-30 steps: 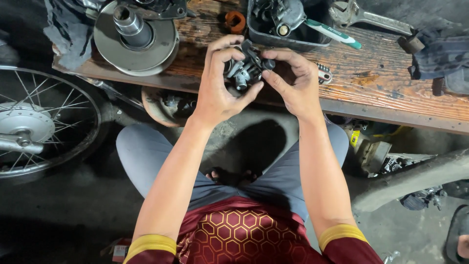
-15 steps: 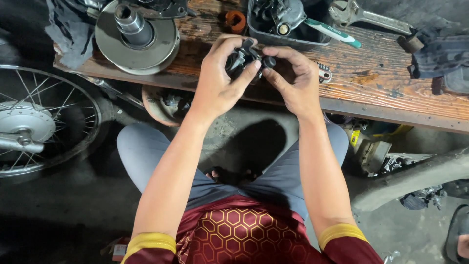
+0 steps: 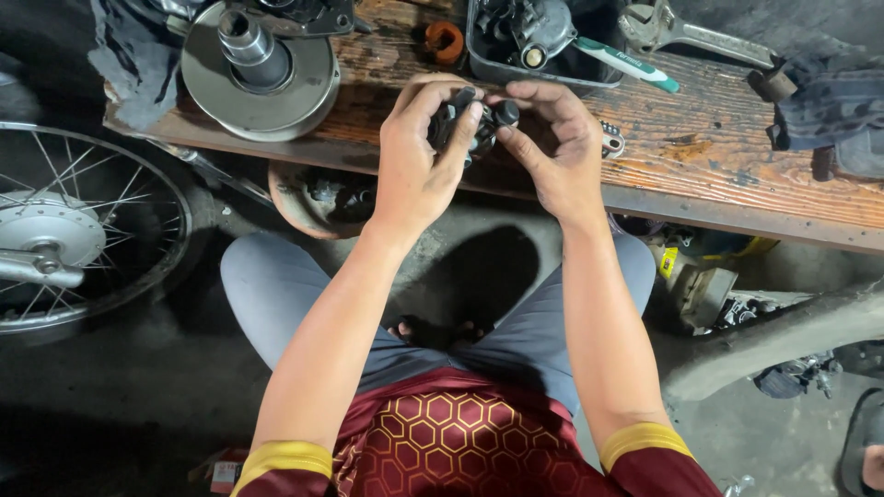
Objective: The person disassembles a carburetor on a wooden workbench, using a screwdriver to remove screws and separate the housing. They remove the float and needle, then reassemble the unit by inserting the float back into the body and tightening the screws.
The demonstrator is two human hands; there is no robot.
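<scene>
above the near edge of the wooden worktop (image 3: 700, 175): one small black metal assembly (image 3: 465, 124), round knob at its right end, held clear of the boards. left hand (image 3: 419, 161) wrapped round its left side, fingers over the top; right hand (image 3: 552, 152) pinching the knob end with thumb and fingertips; both hands close together and clamped on the part. behind it: black tray (image 3: 589, 74) of engine parts, green-handled tool (image 3: 631, 64), adjustable wrench (image 3: 691, 32), orange ring (image 3: 445, 39), large pulley disc with hub (image 3: 258, 64). left, on the floor: spoked wheel (image 3: 83, 225). risk, judged: the part sits over the worktop edge and the knees, so a greasy slip or a loosened piece would likely drop to the dark, cluttered floor; uneven force could pinch a fingertip.
</scene>
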